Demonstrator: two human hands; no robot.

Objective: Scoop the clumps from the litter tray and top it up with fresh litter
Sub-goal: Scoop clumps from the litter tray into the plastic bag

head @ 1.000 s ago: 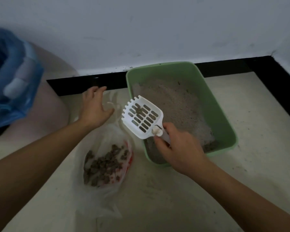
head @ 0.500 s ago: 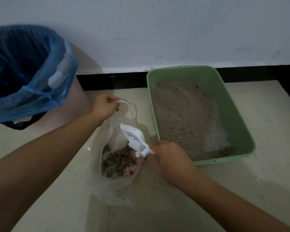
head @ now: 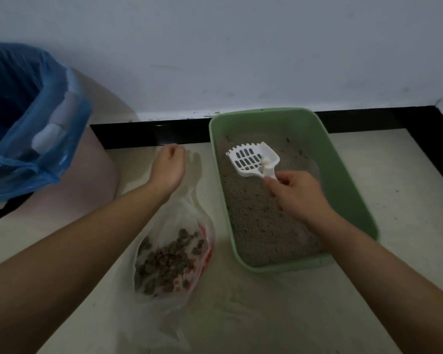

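**Scoop held over the far end of the litter tray**

The right hand [head: 299, 192], right of centre in the frame, has its fingers clenched around the handle of the white slotted scoop [head: 251, 159]. The scoop's head points toward the upper left, with its toothed edge farthest from the hand. It sits over the far part of the grey litter [head: 261, 226]. Whether the head touches the litter or hangs just above it cannot be told. No clump shows in its slots.

The green litter tray [head: 279, 269] lies on the pale floor [head: 394, 226] at centre right. Its far short end is near the black skirting [head: 149, 135] at the foot of the white wall [head: 241, 47]. Litter covers the tray's bottom.

Just left of the tray, a clear plastic bag [head: 164, 315] with red print lies on the floor. It holds a heap of dark brown clumps [head: 169, 259].

The left hand [head: 168, 167] is above the bag in the frame, at its upper edge, back toward the camera and fingers curled in. Thin film rises beside it, but whether the fingers pinch that film cannot be told.

At the upper left stands 1 pale bin [head: 97, 175] lined with a blue bag [head: 23, 129], well apart from the tray.
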